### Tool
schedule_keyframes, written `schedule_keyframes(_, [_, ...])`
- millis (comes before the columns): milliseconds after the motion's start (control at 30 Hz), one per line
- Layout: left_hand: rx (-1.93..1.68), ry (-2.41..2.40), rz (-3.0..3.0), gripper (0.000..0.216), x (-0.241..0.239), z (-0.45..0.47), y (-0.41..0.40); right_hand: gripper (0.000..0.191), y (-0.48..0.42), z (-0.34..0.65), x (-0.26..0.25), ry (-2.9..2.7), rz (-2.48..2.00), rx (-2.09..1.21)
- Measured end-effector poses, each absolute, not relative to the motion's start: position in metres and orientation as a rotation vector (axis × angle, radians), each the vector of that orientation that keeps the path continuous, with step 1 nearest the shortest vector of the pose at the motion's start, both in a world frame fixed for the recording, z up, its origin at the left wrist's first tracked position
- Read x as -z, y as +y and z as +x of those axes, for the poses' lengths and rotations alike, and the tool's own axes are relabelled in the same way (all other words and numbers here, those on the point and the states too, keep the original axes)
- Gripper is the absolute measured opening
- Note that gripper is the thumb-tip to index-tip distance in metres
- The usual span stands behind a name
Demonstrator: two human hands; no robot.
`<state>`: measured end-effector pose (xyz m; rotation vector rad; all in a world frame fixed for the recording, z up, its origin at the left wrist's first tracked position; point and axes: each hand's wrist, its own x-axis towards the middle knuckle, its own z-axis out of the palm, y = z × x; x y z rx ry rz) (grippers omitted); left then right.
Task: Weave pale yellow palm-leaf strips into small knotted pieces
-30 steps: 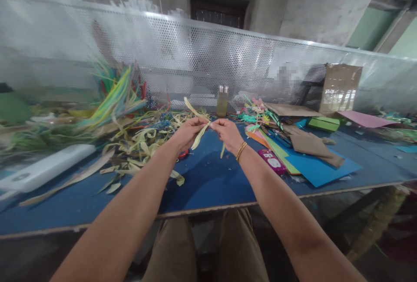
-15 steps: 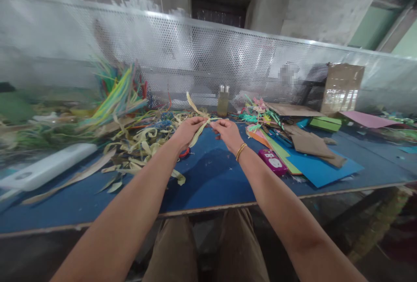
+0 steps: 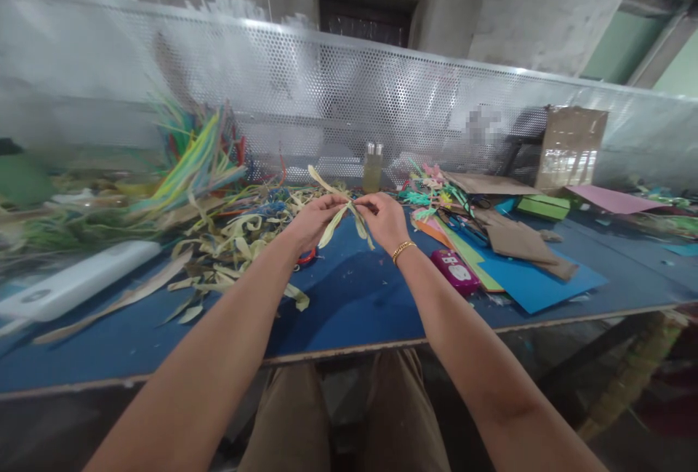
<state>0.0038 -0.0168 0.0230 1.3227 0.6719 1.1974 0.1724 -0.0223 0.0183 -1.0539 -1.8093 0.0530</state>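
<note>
Above the blue table, my left hand [image 3: 319, 216] pinches a pale yellow-green strip [image 3: 333, 228] that looks like dried leaf. My right hand [image 3: 386, 220], a gold bracelet at its wrist, is closed on the same strips from the other side. They cross between my fingertips; one end sticks up to the left and two tails hang down. The exact crossing is partly hidden by my fingers. Left of my hands spreads a tangle of similar pale strips [image 3: 240, 233]. A red ring-like item [image 3: 306, 257] lies beneath my left wrist.
A small clear bottle [image 3: 373, 166] stands behind my hands, before a perforated metal panel [image 3: 425, 101]. To the right lie a purple box [image 3: 454, 272], blue paper [image 3: 537, 283] and brown card pieces [image 3: 518, 239]. A white power strip [image 3: 81, 279] and colourful stems [image 3: 193, 159] are at left.
A tail of strip now hangs down by my right fingers, where none showed before. My right hand has turned slightly, fingers more curled; the left stays about where it was.
</note>
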Motion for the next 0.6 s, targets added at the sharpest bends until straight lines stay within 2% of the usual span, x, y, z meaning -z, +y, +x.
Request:
schedule_keyframes(167, [-1.204, 0.637, 1.296, 0.020, -0.0195, 0.0022, -0.0125, 0.022, -0.0214, 0.1715, -0.0177, -1.862, -1.084, -0.088])
schedule_keyframes(367, [-1.147, 0.605, 1.100, 0.009, -0.0253, 0.0012, -0.0110, 0.021, -0.0242, 0.1709, -0.0200, -1.906, -1.114, -0.034])
schedule_keyframes(600, [-1.146, 0.617, 1.155, 0.008, -0.0239, 0.0005, -0.0152, 0.017, -0.0211, 0.1761, -0.0204, -1.922, -1.151, -0.044])
